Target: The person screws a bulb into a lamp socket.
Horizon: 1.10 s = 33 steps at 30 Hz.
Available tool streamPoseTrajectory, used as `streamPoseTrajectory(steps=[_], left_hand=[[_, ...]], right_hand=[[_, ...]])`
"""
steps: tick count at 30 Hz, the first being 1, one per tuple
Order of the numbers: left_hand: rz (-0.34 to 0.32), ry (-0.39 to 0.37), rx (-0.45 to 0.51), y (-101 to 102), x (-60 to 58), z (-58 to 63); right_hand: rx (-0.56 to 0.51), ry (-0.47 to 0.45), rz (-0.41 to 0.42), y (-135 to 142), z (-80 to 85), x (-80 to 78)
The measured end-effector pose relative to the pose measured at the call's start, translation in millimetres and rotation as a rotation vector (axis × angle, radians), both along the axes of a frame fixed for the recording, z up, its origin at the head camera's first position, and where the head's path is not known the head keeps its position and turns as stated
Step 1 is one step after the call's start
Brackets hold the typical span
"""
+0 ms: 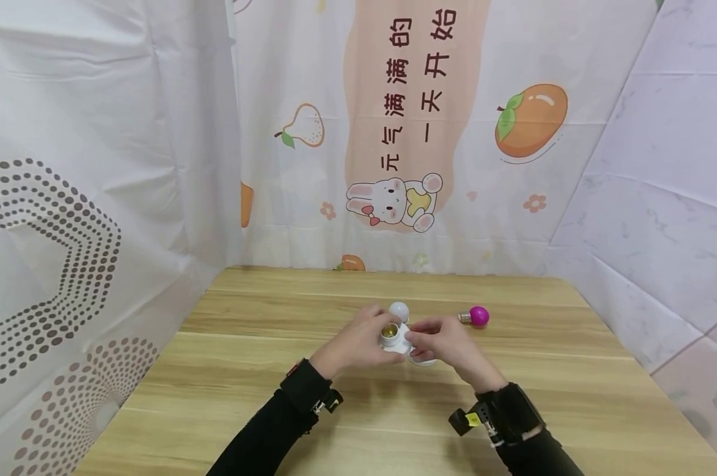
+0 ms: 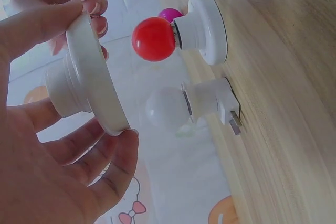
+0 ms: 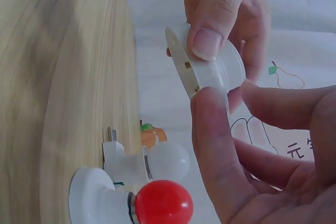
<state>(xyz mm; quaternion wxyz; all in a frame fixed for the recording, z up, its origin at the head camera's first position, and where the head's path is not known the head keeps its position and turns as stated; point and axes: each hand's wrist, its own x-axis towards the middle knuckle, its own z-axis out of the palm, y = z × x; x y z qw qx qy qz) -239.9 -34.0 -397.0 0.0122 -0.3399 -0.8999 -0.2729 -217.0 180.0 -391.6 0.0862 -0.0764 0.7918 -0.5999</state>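
Note:
A white round lamp socket point(image 1: 394, 338) with a brass-coloured inside is held up over the table between both hands. My left hand point(image 1: 364, 338) grips it, the thumb on its broad base and the other fingers spread round the collar and rim. My right hand point(image 1: 450, 340) pinches the rim of that base from the other side, thumb along the edge and fingers bent. In the left wrist view the same lamp socket point(image 2: 97, 77) stands tilted on edge. Close below, a red bulb point(image 2: 153, 39) sits in another white round socket point(image 2: 212, 27); in the head view my right hand hides the bulb.
A white bulb point(image 1: 399, 311) stands in a white plug-in socket point(image 2: 207, 98) with metal prongs, just beyond the hands. Further right, a magenta bulb point(image 1: 479, 316) lies on the wooden table point(image 1: 263, 317). Printed curtains point(image 1: 310, 192) hang along the back and sides.

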Motion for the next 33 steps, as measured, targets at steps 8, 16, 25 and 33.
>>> streamPoseTrajectory(steps=[8, 16, 25, 33], left_hand=[[-0.007, 0.009, 0.031, 0.5, 1.7, 0.5], [0.000, -0.004, 0.067, -0.3, 4.7, 0.9], [-0.012, 0.007, 0.200, -5.1, 2.8, -0.5], [-0.057, -0.037, 0.367, -7.2, -2.5, -6.7]], right_hand=[[-0.055, -0.019, 0.009, -4.8, -3.1, 0.8], [-0.101, -0.053, -0.020, -4.7, -5.7, -1.2], [-0.182, -0.086, -0.002, 4.7, -0.1, -0.8], [-0.319, -0.117, 0.080, 10.7, -1.0, -0.5]])
